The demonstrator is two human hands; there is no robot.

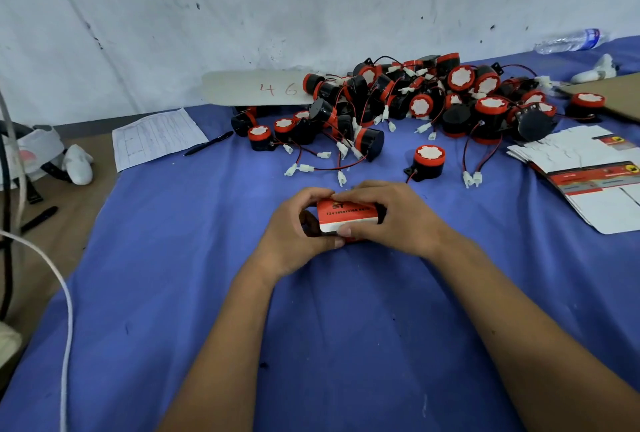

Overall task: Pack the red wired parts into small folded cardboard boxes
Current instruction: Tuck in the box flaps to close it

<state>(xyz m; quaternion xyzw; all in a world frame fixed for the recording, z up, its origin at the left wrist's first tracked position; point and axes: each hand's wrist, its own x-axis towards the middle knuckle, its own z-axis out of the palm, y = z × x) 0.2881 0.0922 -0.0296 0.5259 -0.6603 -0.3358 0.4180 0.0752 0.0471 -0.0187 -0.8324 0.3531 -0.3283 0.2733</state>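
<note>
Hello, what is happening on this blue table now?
A person is packing. Both hands, the left hand and the right hand, grip one small red and white box over the blue cloth. Behind it lies a pile of red wired parts; flat unfolded boxes wait at the right.

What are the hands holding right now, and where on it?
Both hands grip one small red-and-white cardboard box: the left hand at its left end, the right hand over its top and right end.
</note>
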